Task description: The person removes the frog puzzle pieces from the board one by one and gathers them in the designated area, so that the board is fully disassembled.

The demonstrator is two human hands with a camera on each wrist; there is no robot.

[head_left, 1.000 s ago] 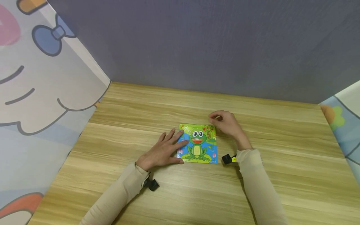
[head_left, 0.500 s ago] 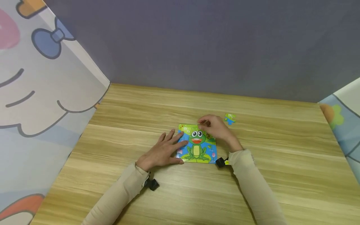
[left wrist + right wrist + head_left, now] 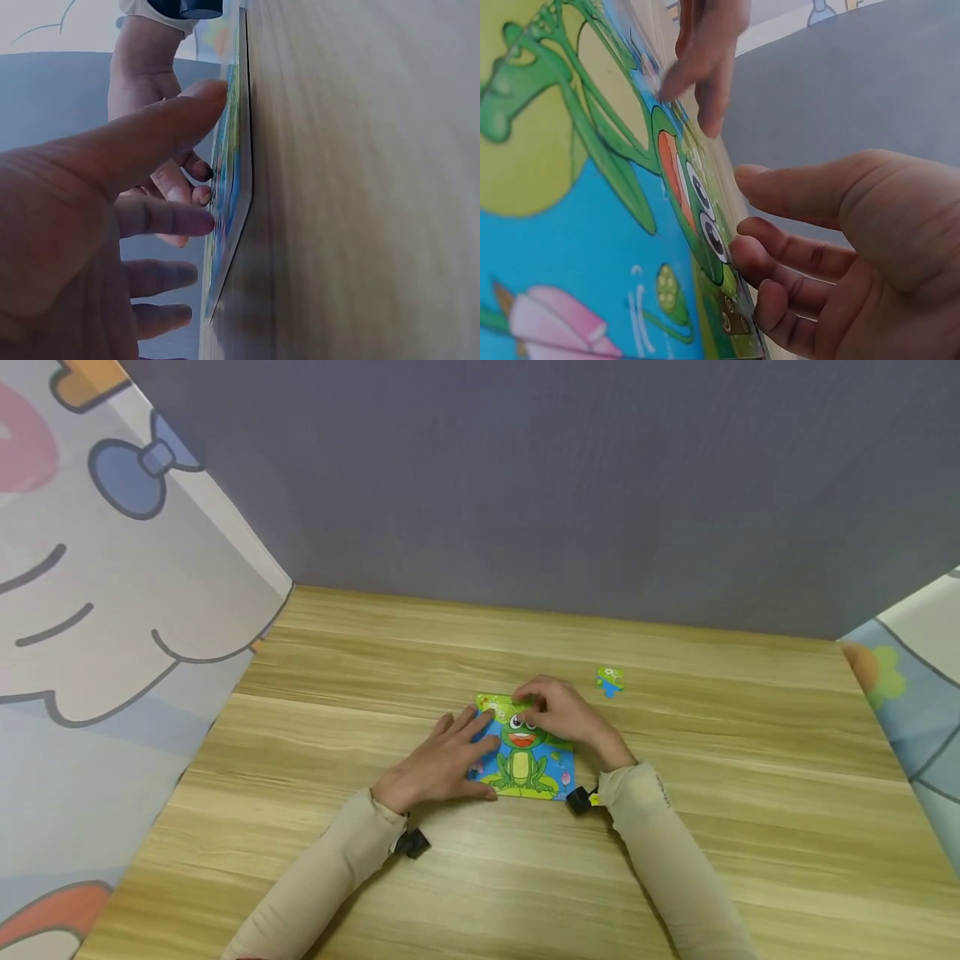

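Observation:
A square frog jigsaw puzzle lies flat on the wooden table. My left hand rests along its left side, fingers spread, some fingertips on the picture. In the left wrist view, the left thumb reaches to the puzzle's near edge. Over the upper part of the puzzle is my right hand, its fingers bent at the top border. The right wrist view shows the right thumb apart from the bent fingers, with nothing visible between them. A loose green and blue puzzle piece lies beyond the right hand.
The wooden table ends at a dark grey panel at the back. Cartoon-printed walls stand at the left and right. A small black camera sits by the right wrist, near the puzzle's lower right corner.
My right hand has moved left and nearer, from beyond the upper right corner to over the frog's head. The loose piece has come into view behind it. My left hand stays nearly still.

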